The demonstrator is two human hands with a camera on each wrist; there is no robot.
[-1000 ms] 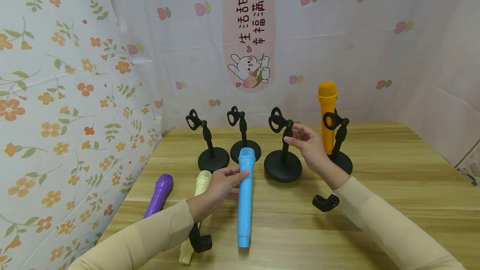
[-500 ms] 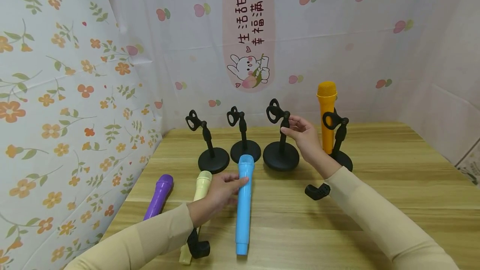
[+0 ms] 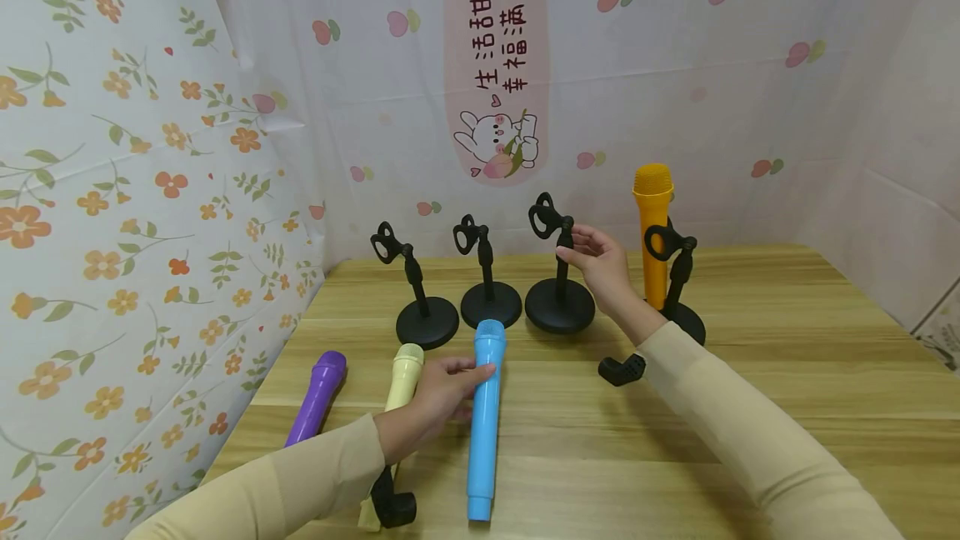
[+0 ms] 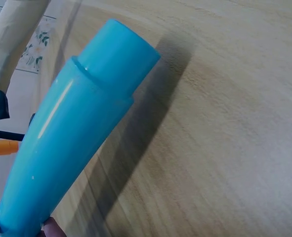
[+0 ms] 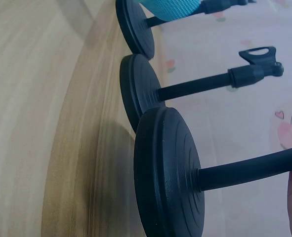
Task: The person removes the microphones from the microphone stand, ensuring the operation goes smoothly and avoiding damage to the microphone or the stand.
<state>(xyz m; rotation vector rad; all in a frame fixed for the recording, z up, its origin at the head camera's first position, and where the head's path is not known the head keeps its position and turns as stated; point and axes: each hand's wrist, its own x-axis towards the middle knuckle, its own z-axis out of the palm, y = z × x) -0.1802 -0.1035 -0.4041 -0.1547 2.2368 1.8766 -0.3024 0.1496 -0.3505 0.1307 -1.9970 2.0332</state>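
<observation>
My left hand (image 3: 435,398) grips a light blue microphone (image 3: 486,432) around its upper body, head pointing away from me. In the left wrist view the microphone's tail end (image 4: 118,57) hangs over the table, with its shadow beside it. The fingers and thumb of my right hand (image 3: 603,269) pinch the neck of a black microphone stand (image 3: 561,307), below its ring-shaped clip. That stand is upright; the right wrist view shows its round base (image 5: 168,173) with a shadow on the wood next to it. The clip holds nothing.
Two more black stands, one at left (image 3: 427,322) and one in the middle (image 3: 491,305), line the back. An orange microphone (image 3: 654,232) stands upright at another stand (image 3: 682,273) on the right. Purple (image 3: 318,394) and cream (image 3: 406,373) microphones lie at left on the wooden table (image 3: 787,373).
My right hand has shifted the stand back and slightly left, towards the row. My left hand has drawn the blue microphone a little nearer to me. The other microphones and stands stayed put.
</observation>
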